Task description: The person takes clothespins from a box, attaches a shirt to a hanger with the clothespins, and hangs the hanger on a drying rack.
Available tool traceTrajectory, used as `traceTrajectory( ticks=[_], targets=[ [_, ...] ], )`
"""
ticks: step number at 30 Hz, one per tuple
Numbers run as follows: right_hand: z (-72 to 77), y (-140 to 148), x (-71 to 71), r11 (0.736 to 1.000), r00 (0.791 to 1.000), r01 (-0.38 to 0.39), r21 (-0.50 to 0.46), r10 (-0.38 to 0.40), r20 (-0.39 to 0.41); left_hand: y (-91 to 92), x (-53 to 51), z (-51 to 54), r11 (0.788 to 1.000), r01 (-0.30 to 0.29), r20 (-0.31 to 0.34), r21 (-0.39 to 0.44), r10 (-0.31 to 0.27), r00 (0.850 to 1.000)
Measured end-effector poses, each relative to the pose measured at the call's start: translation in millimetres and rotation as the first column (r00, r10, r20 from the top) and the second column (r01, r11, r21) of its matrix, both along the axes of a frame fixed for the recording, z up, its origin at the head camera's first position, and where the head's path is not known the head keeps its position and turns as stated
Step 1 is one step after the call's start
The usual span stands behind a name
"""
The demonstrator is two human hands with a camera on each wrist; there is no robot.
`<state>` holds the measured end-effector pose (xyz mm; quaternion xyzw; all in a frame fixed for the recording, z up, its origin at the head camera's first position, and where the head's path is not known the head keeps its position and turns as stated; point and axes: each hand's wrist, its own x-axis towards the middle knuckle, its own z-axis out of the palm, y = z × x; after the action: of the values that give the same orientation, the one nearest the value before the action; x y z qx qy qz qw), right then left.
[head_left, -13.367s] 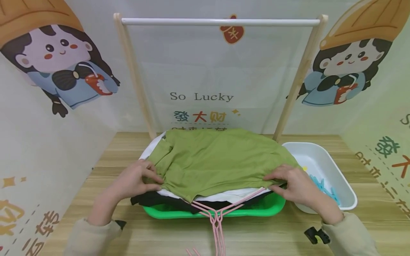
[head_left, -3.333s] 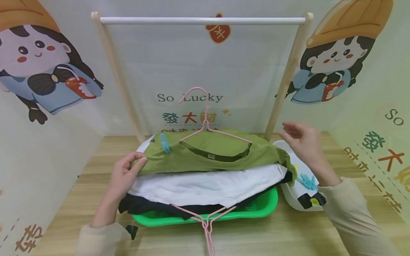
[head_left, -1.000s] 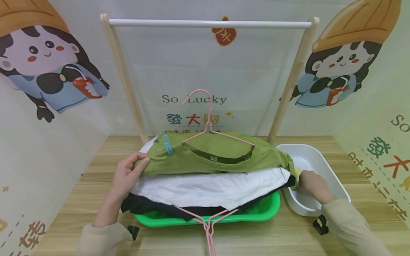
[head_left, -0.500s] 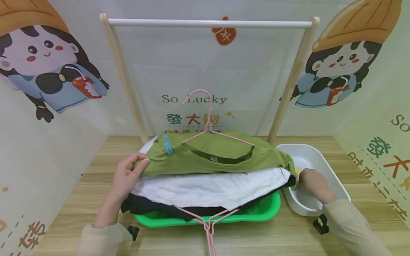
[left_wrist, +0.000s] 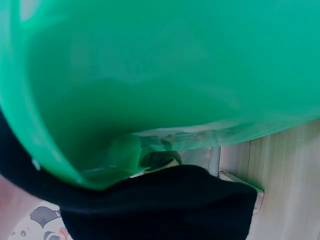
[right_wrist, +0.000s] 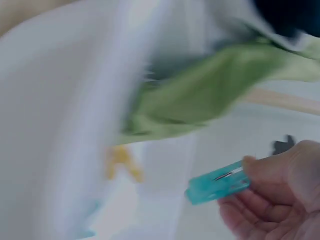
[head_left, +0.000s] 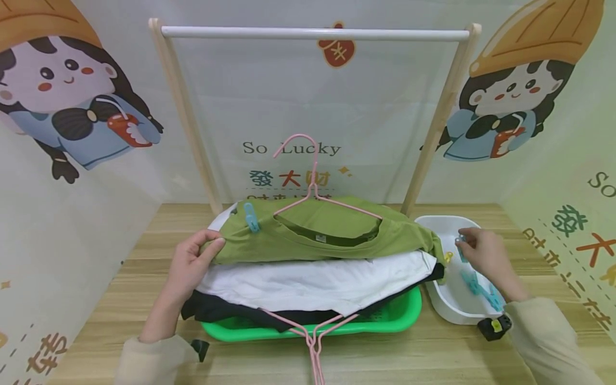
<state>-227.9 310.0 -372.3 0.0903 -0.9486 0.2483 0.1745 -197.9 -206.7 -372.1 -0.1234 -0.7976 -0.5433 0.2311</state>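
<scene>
My left hand (head_left: pixel 190 264) pinches the left edge of a green T-shirt (head_left: pixel 332 219) between thumb and fingers. Inside the shirt's neckline sits a pink hanger (head_left: pixel 314 188), its hook pointing up. A blue clothespin (head_left: pixel 251 218) is clipped near the shirt's left shoulder. Over the white tray (head_left: pixel 462 315) my right hand (head_left: pixel 488 256) pinches another blue clothespin (right_wrist: pixel 215 184) with thumb and fingers. Beneath the shirt lie a white garment (head_left: pixel 313 280) and a black one (head_left: pixel 231 307), on a green basket (head_left: pixel 385 325). The left wrist view does not show my left hand's fingers.
Several blue clothespins (head_left: pixel 481 289) and a yellow one (head_left: pixel 448 258) lie in the tray. A rack with a white bar (head_left: pixel 315 33) and wooden posts stands behind the basket. More pink hangers (head_left: pixel 313 342) stick out in front.
The green shirt, spread flat in the oldest frame, now has the hanger inside and a clothespin on its left shoulder. My right hand has risen from the tray holding a clothespin.
</scene>
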Motion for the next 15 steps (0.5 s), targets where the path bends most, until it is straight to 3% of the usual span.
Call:
traceTrajectory(
  ticks=[4, 8, 15],
  targets=[
    [22.2, -8.3, 5.0, 0.992, 0.990, 0.035, -0.122, -0.051, -0.129, 0.2, 0.4, 0.6, 1.000, 0.001, 0.004, 0.000, -0.001, 1.000],
    [43.3, -21.2, 10.7, 0.975, 0.980, 0.032, -0.220, -0.074, -0.183, 0.5, 1.3, 1.2, 1.000, 0.002, 0.008, -0.003, -0.002, 1.000],
    [62.9, -50.8, 12.4, 0.915, 0.959, -0.129, -0.383, 0.018, -0.281, 0.0, 2.0, 1.0, 1.000, 0.008, 0.020, -0.001, -0.008, 1.000]
  ],
)
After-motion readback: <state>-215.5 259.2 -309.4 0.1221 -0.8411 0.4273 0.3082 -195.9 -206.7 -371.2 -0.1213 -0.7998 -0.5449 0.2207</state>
